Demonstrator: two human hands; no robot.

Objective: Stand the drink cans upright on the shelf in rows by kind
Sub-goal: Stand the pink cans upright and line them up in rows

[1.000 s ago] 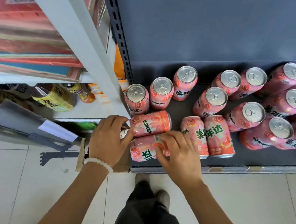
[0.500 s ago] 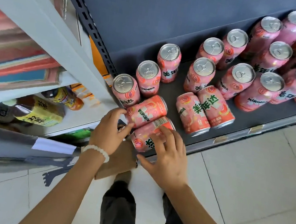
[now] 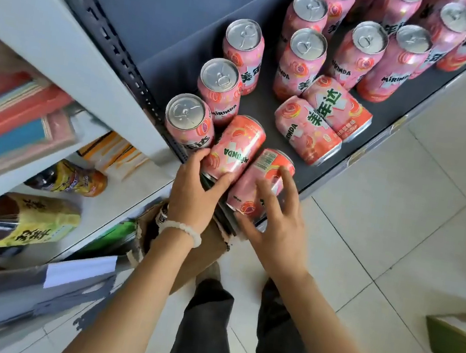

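While both hands worked at the front lip of the dark grey metal shelf, four pink aluminium Mirinda cans lay on their sides there. The left hand, with a white bead bracelet at its wrist, curled thumb and fingers round the lower end of one fallen pink can, which touched a second fallen pink can at its four o'clock. The right hand rested on that second can with fingers spread and nearly straight, thumb under its base, not clamped round it. Two more toppled pink cans lay side by side, touching, toward two o'clock of the hands. Upright pink cans stood in rows from eleven o'clock round to one o'clock, silver tops up. At nine o'clock, beyond a pale shelf upright, yellow-labelled dark bottles lay on a neighbouring white shelf.
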